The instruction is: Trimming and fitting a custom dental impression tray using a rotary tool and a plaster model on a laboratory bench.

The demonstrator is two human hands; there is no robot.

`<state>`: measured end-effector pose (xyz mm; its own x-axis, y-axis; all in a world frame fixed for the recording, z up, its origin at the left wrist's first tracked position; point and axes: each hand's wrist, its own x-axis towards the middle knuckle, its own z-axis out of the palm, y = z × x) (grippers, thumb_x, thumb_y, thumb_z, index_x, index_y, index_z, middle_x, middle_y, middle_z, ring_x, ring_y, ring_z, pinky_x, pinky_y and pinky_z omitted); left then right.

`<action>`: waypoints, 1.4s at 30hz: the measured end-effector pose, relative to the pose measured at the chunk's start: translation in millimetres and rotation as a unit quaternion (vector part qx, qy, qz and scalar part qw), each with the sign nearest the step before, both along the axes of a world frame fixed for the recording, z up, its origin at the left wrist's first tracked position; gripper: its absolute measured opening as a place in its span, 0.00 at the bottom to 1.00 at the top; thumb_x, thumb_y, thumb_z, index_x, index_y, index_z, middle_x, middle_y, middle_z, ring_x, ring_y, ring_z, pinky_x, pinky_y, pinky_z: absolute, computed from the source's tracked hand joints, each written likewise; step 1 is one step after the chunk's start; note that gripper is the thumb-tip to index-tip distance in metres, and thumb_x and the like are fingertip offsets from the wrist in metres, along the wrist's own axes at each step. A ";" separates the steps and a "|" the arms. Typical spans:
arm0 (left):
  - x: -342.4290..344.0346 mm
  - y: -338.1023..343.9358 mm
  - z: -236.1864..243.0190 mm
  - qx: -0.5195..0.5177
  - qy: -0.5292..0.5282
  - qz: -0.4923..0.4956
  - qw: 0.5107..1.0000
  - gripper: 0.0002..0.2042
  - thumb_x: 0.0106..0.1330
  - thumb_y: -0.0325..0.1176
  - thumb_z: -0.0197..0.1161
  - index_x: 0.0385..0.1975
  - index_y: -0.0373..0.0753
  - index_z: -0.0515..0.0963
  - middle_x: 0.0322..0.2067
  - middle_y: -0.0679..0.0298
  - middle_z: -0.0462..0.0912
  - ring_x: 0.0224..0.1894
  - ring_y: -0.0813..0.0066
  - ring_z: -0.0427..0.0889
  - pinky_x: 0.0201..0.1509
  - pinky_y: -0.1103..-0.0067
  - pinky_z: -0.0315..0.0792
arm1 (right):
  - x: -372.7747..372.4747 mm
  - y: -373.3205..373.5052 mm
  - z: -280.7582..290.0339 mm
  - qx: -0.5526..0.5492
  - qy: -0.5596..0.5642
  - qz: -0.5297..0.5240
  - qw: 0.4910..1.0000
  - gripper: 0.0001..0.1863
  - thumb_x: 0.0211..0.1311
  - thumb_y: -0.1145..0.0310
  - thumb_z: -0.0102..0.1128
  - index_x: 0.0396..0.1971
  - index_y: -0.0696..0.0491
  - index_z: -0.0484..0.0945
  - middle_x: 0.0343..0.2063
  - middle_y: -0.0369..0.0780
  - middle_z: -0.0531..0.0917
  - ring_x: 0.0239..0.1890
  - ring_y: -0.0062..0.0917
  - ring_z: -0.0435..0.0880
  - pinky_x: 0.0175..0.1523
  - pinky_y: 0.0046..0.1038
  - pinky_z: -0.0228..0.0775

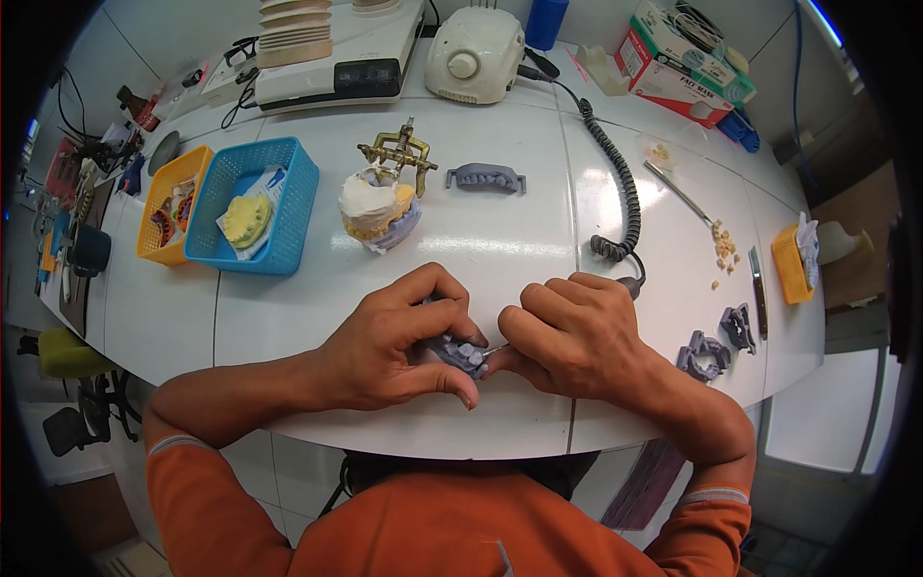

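Matte grey, tooth-studded dental model [461,353] pinched between the left hand's [404,337] thumb and fingers, over the glossy white tabletop [404,430].
The right hand [577,337] clasps a slim metal-tipped tool [495,349], mostly hidden, aimed at the model's edge; slipping off that hard, knobbly surface could nick the left thumb. Beyond: a chalky white-and-yellow plaster cast [368,204] beside an angular brass frame [411,156].

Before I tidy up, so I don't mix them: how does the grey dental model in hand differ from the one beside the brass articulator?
The held model is in the left hand; the other model lies on the white table. That hand partly covers the held model, while the other model is fully visible. Both are grey with tooth shapes.
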<state>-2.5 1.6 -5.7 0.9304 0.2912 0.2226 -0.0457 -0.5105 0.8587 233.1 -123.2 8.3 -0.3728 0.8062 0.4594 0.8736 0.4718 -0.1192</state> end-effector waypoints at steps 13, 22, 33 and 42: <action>-0.2 1.2 0.4 0.007 0.015 -0.023 1.000 0.25 0.59 0.50 0.84 0.45 0.39 0.83 0.46 0.61 0.75 0.44 0.67 0.79 0.48 0.73 0.75 | -1.0 0.4 0.0 0.005 -0.007 0.009 1.000 0.24 0.59 0.41 0.73 0.24 0.45 0.74 0.20 0.29 0.71 0.20 0.20 0.76 0.27 0.26 0.67; -0.5 1.4 2.1 0.008 0.027 -0.038 0.999 0.26 0.59 0.51 0.83 0.45 0.39 0.81 0.47 0.60 0.74 0.45 0.66 0.79 0.48 0.73 0.76 | -0.9 0.0 -0.2 0.005 -0.004 0.012 1.000 0.24 0.59 0.40 0.73 0.25 0.44 0.74 0.21 0.29 0.71 0.20 0.20 0.76 0.27 0.26 0.67; -0.3 1.7 2.6 0.015 0.029 -0.043 0.999 0.26 0.60 0.51 0.82 0.46 0.39 0.80 0.48 0.60 0.74 0.45 0.65 0.80 0.47 0.72 0.77 | -0.5 0.2 -0.5 0.001 -0.008 0.014 1.000 0.24 0.59 0.41 0.73 0.24 0.44 0.74 0.20 0.29 0.70 0.20 0.20 0.76 0.26 0.26 0.66; 0.5 1.5 -0.1 0.017 0.020 -0.043 0.999 0.26 0.60 0.52 0.82 0.45 0.39 0.80 0.48 0.60 0.74 0.43 0.66 0.80 0.44 0.73 0.77 | -1.1 0.0 -0.7 0.004 -0.008 0.015 1.000 0.24 0.58 0.41 0.73 0.24 0.44 0.75 0.20 0.29 0.70 0.20 0.20 0.76 0.26 0.26 0.66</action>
